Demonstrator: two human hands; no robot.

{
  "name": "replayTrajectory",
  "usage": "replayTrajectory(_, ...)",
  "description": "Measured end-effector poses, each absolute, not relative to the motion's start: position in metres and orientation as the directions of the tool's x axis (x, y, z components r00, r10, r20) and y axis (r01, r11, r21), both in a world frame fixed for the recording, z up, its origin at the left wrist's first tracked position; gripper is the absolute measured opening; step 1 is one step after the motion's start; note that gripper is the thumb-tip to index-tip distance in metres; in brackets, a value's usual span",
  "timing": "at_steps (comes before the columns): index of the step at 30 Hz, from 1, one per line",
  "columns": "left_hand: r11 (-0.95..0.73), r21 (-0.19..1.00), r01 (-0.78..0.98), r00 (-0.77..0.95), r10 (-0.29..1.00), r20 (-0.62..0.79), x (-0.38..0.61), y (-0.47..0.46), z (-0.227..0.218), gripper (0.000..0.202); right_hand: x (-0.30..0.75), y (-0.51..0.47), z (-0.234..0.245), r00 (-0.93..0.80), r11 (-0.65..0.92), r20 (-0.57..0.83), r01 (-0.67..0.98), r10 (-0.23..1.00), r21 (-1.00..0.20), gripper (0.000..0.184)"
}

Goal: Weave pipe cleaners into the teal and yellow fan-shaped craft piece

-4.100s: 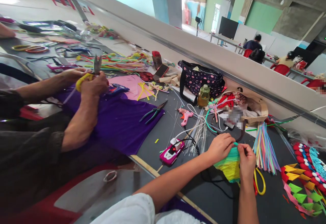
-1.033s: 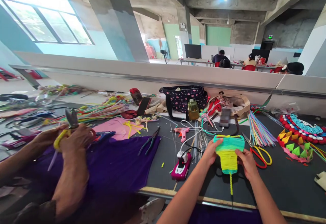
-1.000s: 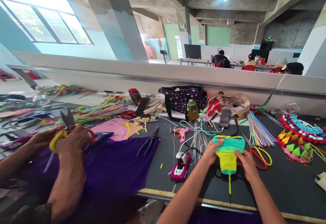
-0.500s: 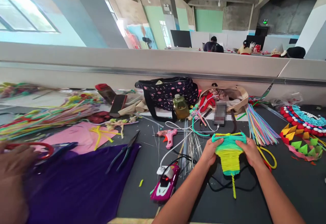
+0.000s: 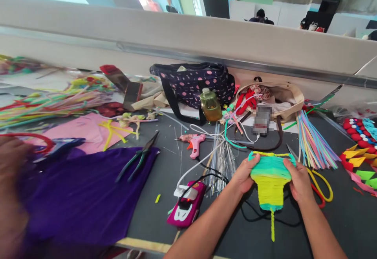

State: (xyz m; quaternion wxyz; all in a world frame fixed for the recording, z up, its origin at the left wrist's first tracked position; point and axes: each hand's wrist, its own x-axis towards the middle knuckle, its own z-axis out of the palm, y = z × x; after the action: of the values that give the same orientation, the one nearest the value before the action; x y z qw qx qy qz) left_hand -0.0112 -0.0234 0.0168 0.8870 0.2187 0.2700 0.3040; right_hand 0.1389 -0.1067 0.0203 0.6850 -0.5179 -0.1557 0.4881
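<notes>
In front of me the left hand (image 5: 246, 174) and the right hand (image 5: 301, 181) are closed, thumbs on top, on the left and right upper edges of a flat, tapering turquoise-and-yellow panel of fuzzy strands (image 5: 270, 186), held between them over the dark grey tabletop (image 5: 341, 231), its twisted yellow tail (image 5: 272, 227) pointing near.

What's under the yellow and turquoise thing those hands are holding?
Dark tabletop and black cord show around the yellow-and-turquoise thing; whatever lies directly underneath is covered.

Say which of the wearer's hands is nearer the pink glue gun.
Left: the left hand is right of the pink glue gun; the right hand is farther right, across the yellow-teal piece.
</notes>
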Motion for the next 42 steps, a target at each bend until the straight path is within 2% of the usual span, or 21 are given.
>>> replayTrajectory(6,0.729,0.538,-0.424,0.659,0.655,-0.369,-0.01,-0.026,0.018,0.039,0.143,-0.107,0.02,0.467,-0.045,-0.335,-0.529,0.818,-0.847,0.033)
replayTrajectory(10,0.792,0.464,-0.396,0.685,0.591,-0.425,-0.01,-0.026,0.02,0.032,0.14,-0.107,0.017,0.459,-0.06,-0.353,-0.54,0.815,-0.84,0.036)
replayTrajectory(14,0.829,0.413,-0.376,0.706,0.545,-0.452,-0.009,-0.025,0.019,0.036,0.135,-0.107,0.01,0.515,-0.05,-0.346,-0.502,0.784,-0.863,0.036)
replayTrajectory(20,0.8,0.446,-0.4,0.701,0.581,-0.414,-0.011,-0.025,0.016,0.046,0.134,-0.104,0.004,0.623,0.002,-0.285,-0.418,0.729,-0.909,0.035)
replayTrajectory(28,0.816,0.434,-0.383,0.739,0.552,-0.386,-0.009,-0.035,0.022,0.037,0.131,-0.106,0.017,0.668,0.016,-0.341,-0.468,0.661,-0.884,0.036)
replayTrajectory(33,0.806,0.48,-0.347,0.794,0.525,-0.307,-0.005,-0.045,0.018,0.045,0.131,-0.108,0.021,0.658,-0.003,-0.337,-0.453,0.674,-0.891,0.038)
replayTrajectory(38,0.795,0.447,-0.409,0.775,0.562,-0.29,-0.007,-0.041,0.018,0.044,0.129,-0.108,0.012,0.609,-0.008,-0.275,-0.403,0.744,-0.915,0.059)
replayTrajectory(42,0.771,0.453,-0.448,0.757,0.596,-0.267,-0.008,-0.04,0.021,0.044,0.126,-0.111,0.001,0.565,-0.104,-0.323,-0.384,0.759,-0.917,0.058)
